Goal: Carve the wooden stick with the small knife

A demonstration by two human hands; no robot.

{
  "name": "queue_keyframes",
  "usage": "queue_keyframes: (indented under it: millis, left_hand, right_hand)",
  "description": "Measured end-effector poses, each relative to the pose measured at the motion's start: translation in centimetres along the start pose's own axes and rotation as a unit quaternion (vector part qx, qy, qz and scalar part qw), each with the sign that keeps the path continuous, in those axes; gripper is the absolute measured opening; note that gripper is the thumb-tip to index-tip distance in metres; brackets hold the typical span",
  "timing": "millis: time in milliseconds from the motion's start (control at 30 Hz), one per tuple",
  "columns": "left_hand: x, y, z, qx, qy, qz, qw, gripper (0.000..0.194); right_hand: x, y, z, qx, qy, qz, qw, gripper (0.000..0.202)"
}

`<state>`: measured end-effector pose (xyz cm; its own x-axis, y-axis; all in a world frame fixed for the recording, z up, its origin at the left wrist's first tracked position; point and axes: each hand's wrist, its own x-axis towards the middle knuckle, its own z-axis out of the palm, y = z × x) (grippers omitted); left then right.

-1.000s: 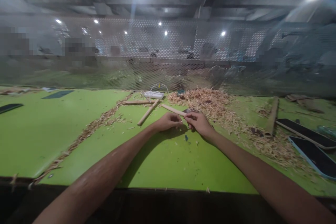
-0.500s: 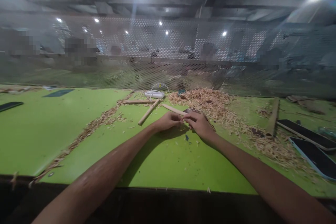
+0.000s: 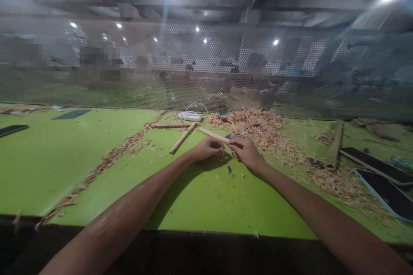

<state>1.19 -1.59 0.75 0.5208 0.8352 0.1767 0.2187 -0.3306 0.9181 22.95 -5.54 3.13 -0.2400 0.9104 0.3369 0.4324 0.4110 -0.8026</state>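
Note:
My left hand (image 3: pixel 207 148) is over the green table (image 3: pixel 200 197), its fingertips pinched together on something too small to make out. Just right of it, my right hand (image 3: pixel 247 152) has its thumb and fingers closed near the end of a pale wooden stick (image 3: pixel 213 135); whether anything is between them is hidden. That stick slants up to the left, with a dark flat piece (image 3: pixel 230 136) at its near end. Another wooden stick (image 3: pixel 183 138) lies to the left, and a brown stick (image 3: pixel 169 125) lies behind it. Small blue scraps (image 3: pixel 229 169) are below my hands.
Wood shavings (image 3: pixel 254 123) are heaped behind my right hand and trail right. A white power strip (image 3: pixel 189 116) sits near the mesh partition (image 3: pixel 193 90). Two phones (image 3: pixel 376 164) (image 3: pixel 387 193) and a bamboo piece (image 3: pixel 335 144) lie at right. Blurred people are beyond the mesh.
My right hand has shifted slightly right, away from my left hand, opening a small gap between their fingertips. My left hand has hardly moved.

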Motion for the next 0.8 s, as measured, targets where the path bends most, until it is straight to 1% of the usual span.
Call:
queue_keyframes:
  millis: [133,233,333,433,567,700,800]
  left_hand:
    - [0.0,0.2,0.1,0.023,0.045,-0.006,0.999,0.022]
    - [0.1,0.2,0.2,0.04,0.069,-0.005,0.997,0.023]
    - [0.4,-0.2,0.3,0.062,0.09,0.008,0.994,0.022]
    - [0.6,-0.4,0.4,0.118,0.118,0.051,0.985,0.017]
    - [0.4,0.1,0.5,0.23,0.139,0.127,0.955,0.012]
    - [0.1,0.7,0.6,0.286,0.137,0.144,0.938,0.012]
    - [0.1,0.6,0.8,0.281,0.151,0.164,0.933,0.014]
  right_hand:
    - [-0.1,-0.1,0.2,0.004,-0.012,0.029,1.0,0.024]
    - [-0.2,-0.2,0.3,-0.012,-0.028,0.025,0.999,0.027]
    - [0.0,0.0,0.3,-0.023,-0.035,0.016,0.999,0.025]
    - [0.1,0.3,0.4,-0.023,-0.03,0.014,0.999,0.019]
    - [0.1,0.2,0.5,-0.011,-0.032,0.037,0.999,0.013]
    - [-0.1,0.0,0.7,0.015,-0.027,0.057,0.998,0.012]
    - [-0.2,0.1,0.8,0.034,-0.017,0.057,0.998,0.014]
